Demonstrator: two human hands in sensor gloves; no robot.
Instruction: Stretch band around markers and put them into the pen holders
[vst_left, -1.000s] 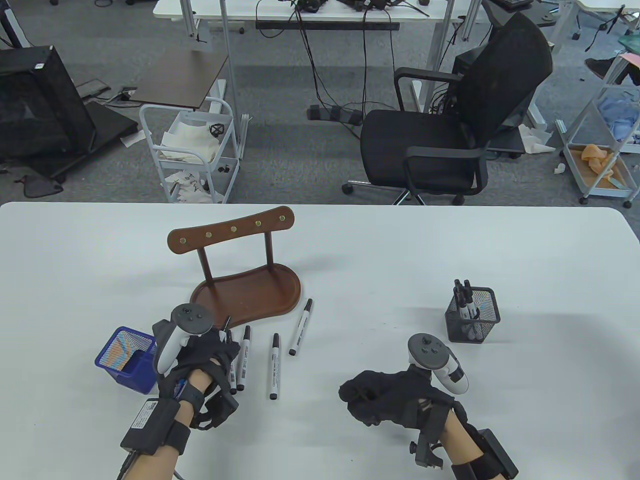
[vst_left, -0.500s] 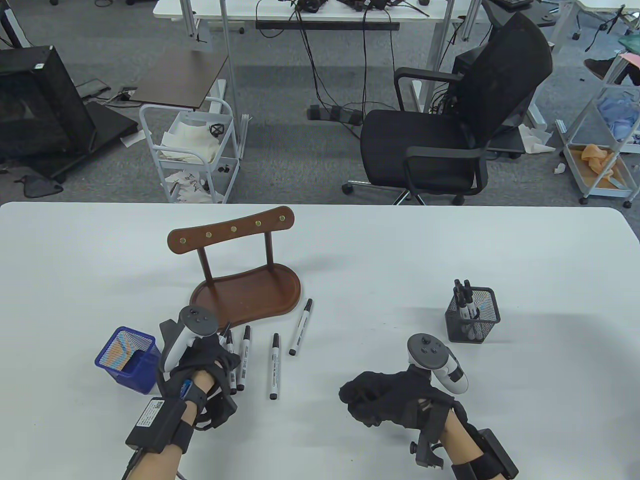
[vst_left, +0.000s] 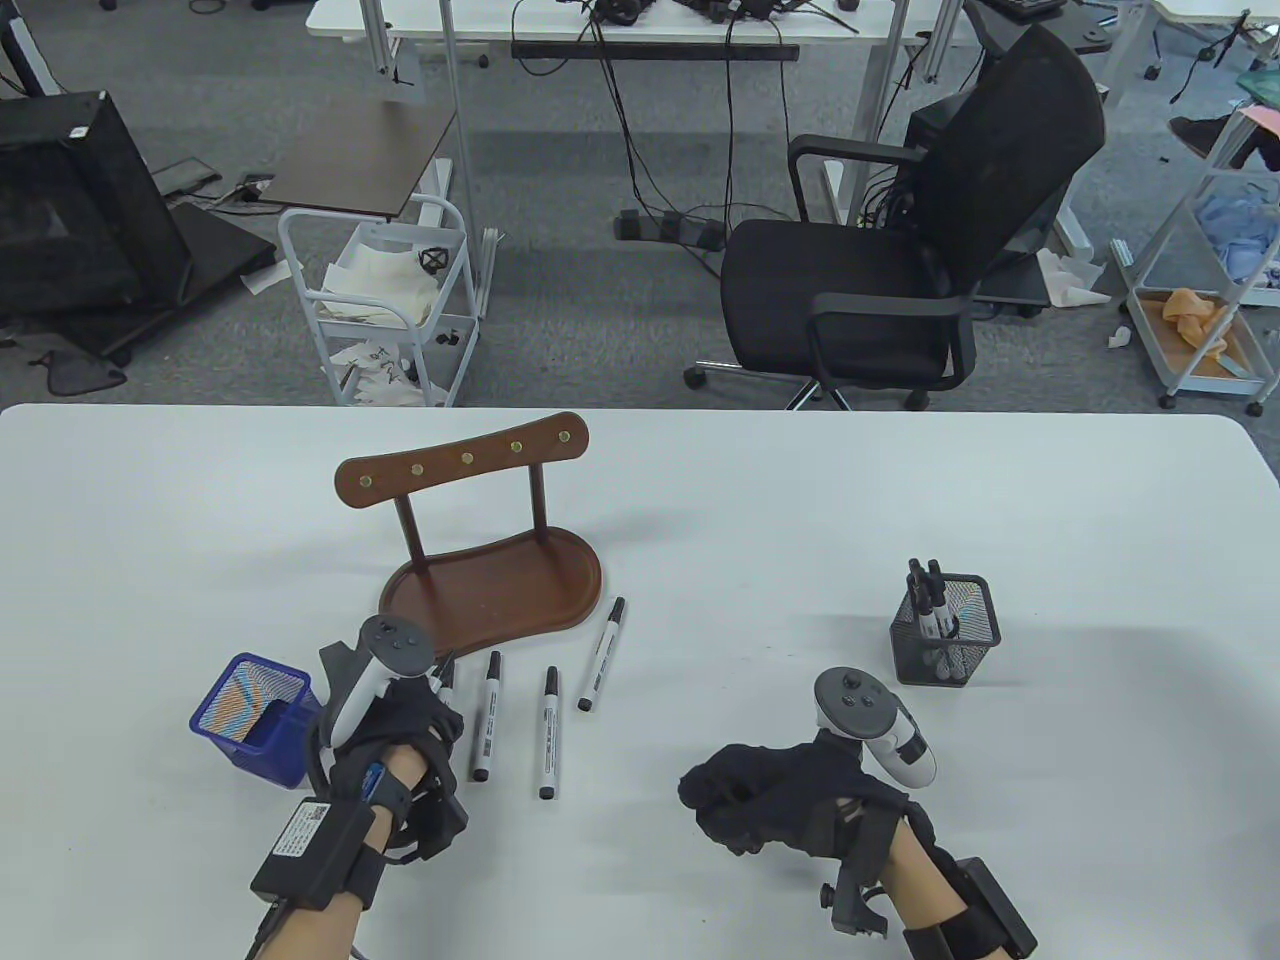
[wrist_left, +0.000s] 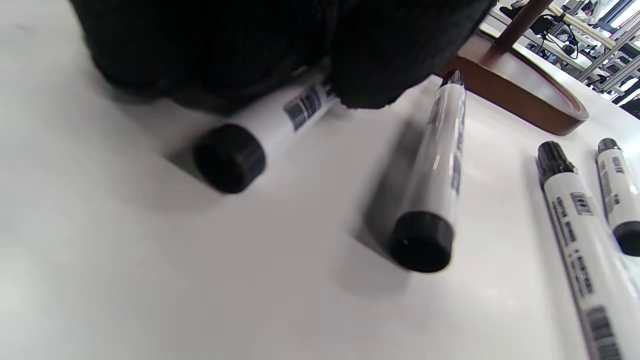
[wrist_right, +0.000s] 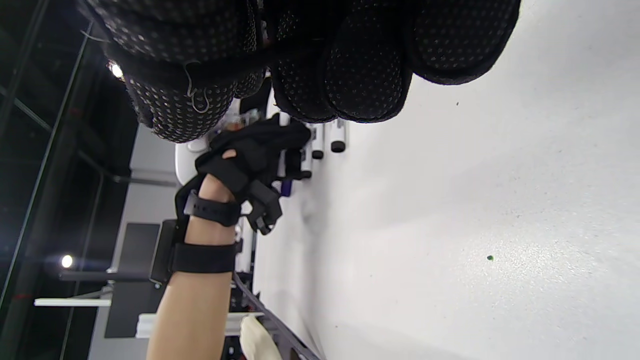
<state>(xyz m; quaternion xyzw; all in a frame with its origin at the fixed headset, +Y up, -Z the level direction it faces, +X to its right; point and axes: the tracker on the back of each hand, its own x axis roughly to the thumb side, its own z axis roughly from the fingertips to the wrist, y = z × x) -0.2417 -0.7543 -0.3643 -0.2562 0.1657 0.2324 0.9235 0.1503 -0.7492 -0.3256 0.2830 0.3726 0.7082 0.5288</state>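
Three black-capped white markers lie loose on the white table in front of the wooden stand. My left hand sits just left of them, its fingers curled over another marker whose tip pokes out beyond the glove. That marker lies low on the table beside the nearest loose one. My right hand rests on the table as a fist, fingers curled, with nothing visible in it. No band is visible in any view.
A blue mesh pen holder stands left of my left hand. At the right, a black mesh holder contains several markers. A brown wooden stand is behind the loose markers. An office chair stands beyond the table's far edge.
My left hand slid slightly left and toward me, drawing its marker away from the neighbouring one, which now lies apart. The right hand has not moved.
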